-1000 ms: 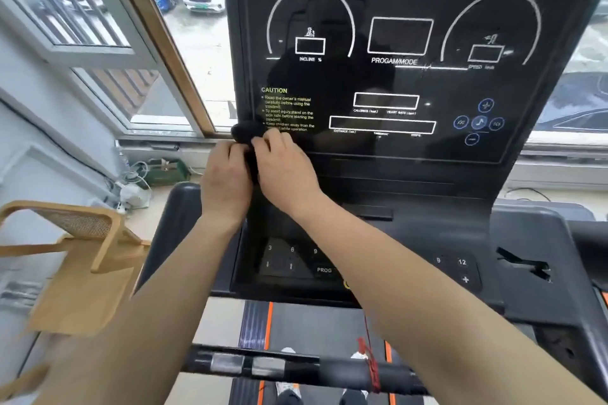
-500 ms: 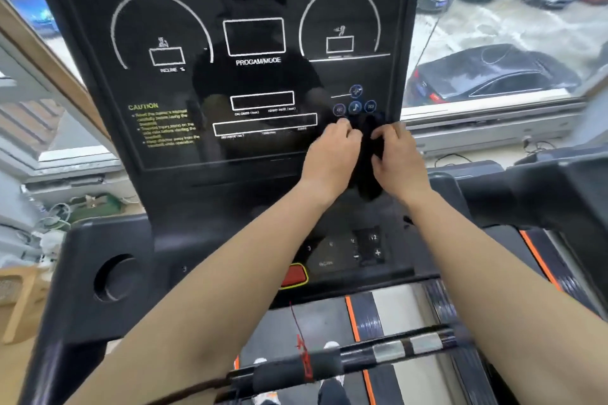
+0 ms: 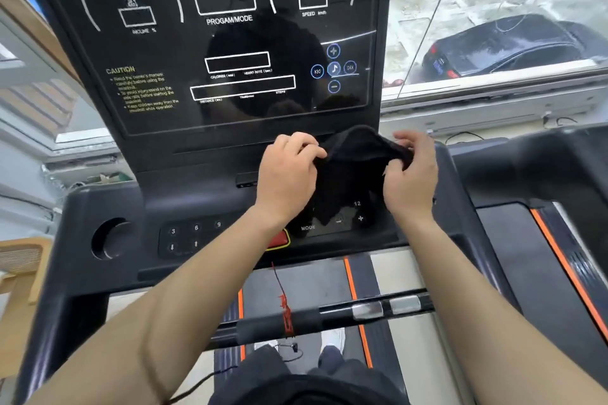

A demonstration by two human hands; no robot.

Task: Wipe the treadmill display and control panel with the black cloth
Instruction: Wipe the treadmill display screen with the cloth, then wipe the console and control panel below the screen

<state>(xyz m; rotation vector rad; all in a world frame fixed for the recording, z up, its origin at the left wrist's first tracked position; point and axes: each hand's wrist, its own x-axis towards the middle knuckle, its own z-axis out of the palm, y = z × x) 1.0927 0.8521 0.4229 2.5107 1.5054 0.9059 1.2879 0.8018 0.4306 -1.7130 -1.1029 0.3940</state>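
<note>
left hand (image 3: 289, 171) pinches one top edge of black cloth (image 3: 353, 171) | right hand (image 3: 411, 174) grips the other, likely spreading it for a fresh face | cloth hangs below display (image 3: 214, 43), draping over control panel (image 3: 197, 235) keys | red stop button (image 3: 279, 240) beside left wrist

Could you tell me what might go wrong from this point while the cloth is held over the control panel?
The black cloth, held between the left hand and the right hand, hangs over the control panel, so its hem might press the plus key or MODE key. It may also snag the red safety cord. Bunched up like this, it could wipe unevenly.
</note>
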